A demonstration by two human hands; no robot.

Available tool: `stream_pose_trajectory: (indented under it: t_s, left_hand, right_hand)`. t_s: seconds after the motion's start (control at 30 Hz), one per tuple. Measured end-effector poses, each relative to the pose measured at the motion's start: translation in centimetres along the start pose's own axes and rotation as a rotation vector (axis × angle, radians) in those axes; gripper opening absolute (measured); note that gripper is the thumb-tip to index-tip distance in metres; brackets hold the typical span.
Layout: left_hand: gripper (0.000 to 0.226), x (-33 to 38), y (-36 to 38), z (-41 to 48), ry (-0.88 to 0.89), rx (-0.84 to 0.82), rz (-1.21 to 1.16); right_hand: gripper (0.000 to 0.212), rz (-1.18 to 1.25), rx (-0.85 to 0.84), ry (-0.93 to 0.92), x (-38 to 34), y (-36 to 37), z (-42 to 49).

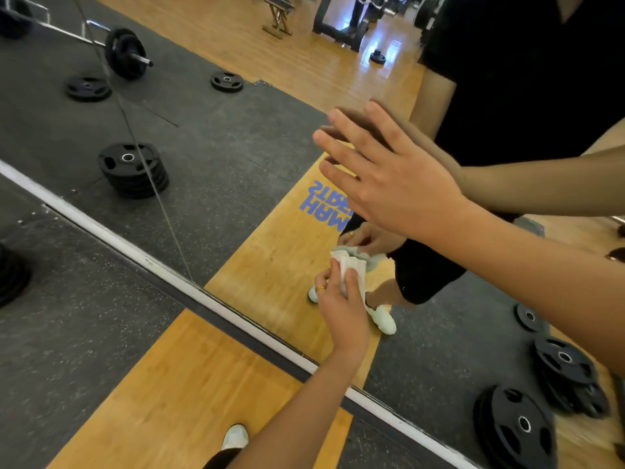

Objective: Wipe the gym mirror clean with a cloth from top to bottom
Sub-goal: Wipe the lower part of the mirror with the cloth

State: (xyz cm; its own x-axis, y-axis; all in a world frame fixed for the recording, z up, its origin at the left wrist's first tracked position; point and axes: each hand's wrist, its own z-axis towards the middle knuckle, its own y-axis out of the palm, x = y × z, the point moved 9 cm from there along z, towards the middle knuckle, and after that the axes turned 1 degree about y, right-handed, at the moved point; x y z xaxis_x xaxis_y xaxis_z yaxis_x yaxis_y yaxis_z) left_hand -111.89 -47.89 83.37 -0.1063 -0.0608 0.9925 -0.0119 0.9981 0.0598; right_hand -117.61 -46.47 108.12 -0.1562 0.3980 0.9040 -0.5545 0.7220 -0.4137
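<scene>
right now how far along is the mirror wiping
Done, apparently: the mirror higher up shows no obvious smears. In hand: the left hand holds the cloth low on it, near the bottom frame; the right hand rests flat above. Left: the strip down to the frame.

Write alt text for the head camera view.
A person's left hand holds a white cloth against the lower part of a gym mirror, while the right hand lies open against the glass higher up, fingers spread. The mirror reflects stacked weight plates, a barbell and wooden flooring.
</scene>
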Motion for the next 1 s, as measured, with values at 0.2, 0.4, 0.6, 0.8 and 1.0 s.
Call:
stream_pose_trajectory:
  t_s: [0.2, 0.4, 0.6, 0.8, 1.0]
  left_hand:
    - [0.052, 3.3, 1.6, -1.1, -0.045, 0.167, -0.172]
    - [0.049, 4.2, 3.2, -1.8, 0.018, 0.378, -0.223]
    - [0.044, 4.3, 3.7, -2.0, 0.053, 0.449, -0.225]
    - [0.045, 4.1, 4.9, -4.1, 0.053, 0.408, -0.232]
    - [0.045, 5.0, 3.5, -3.0, 0.2, 0.333, -0.096]
  right_hand:
    - [0.06, 0.073, 0.016, -0.015, 0.1, -0.7, 0.1]
    - [0.043, 0.259, 0.17, -0.064, -0.1, -3.7, -2.5]
    - [0.05, 0.274, 0.03, 0.014, 0.7, -2.6, -14.9]
    - [0.062, 0.109, -0.059, -0.066, 0.8, 0.1, -17.7]
    - [0.048, 0.097, -0.011, -0.054, 0.7, 0.3, -17.6]
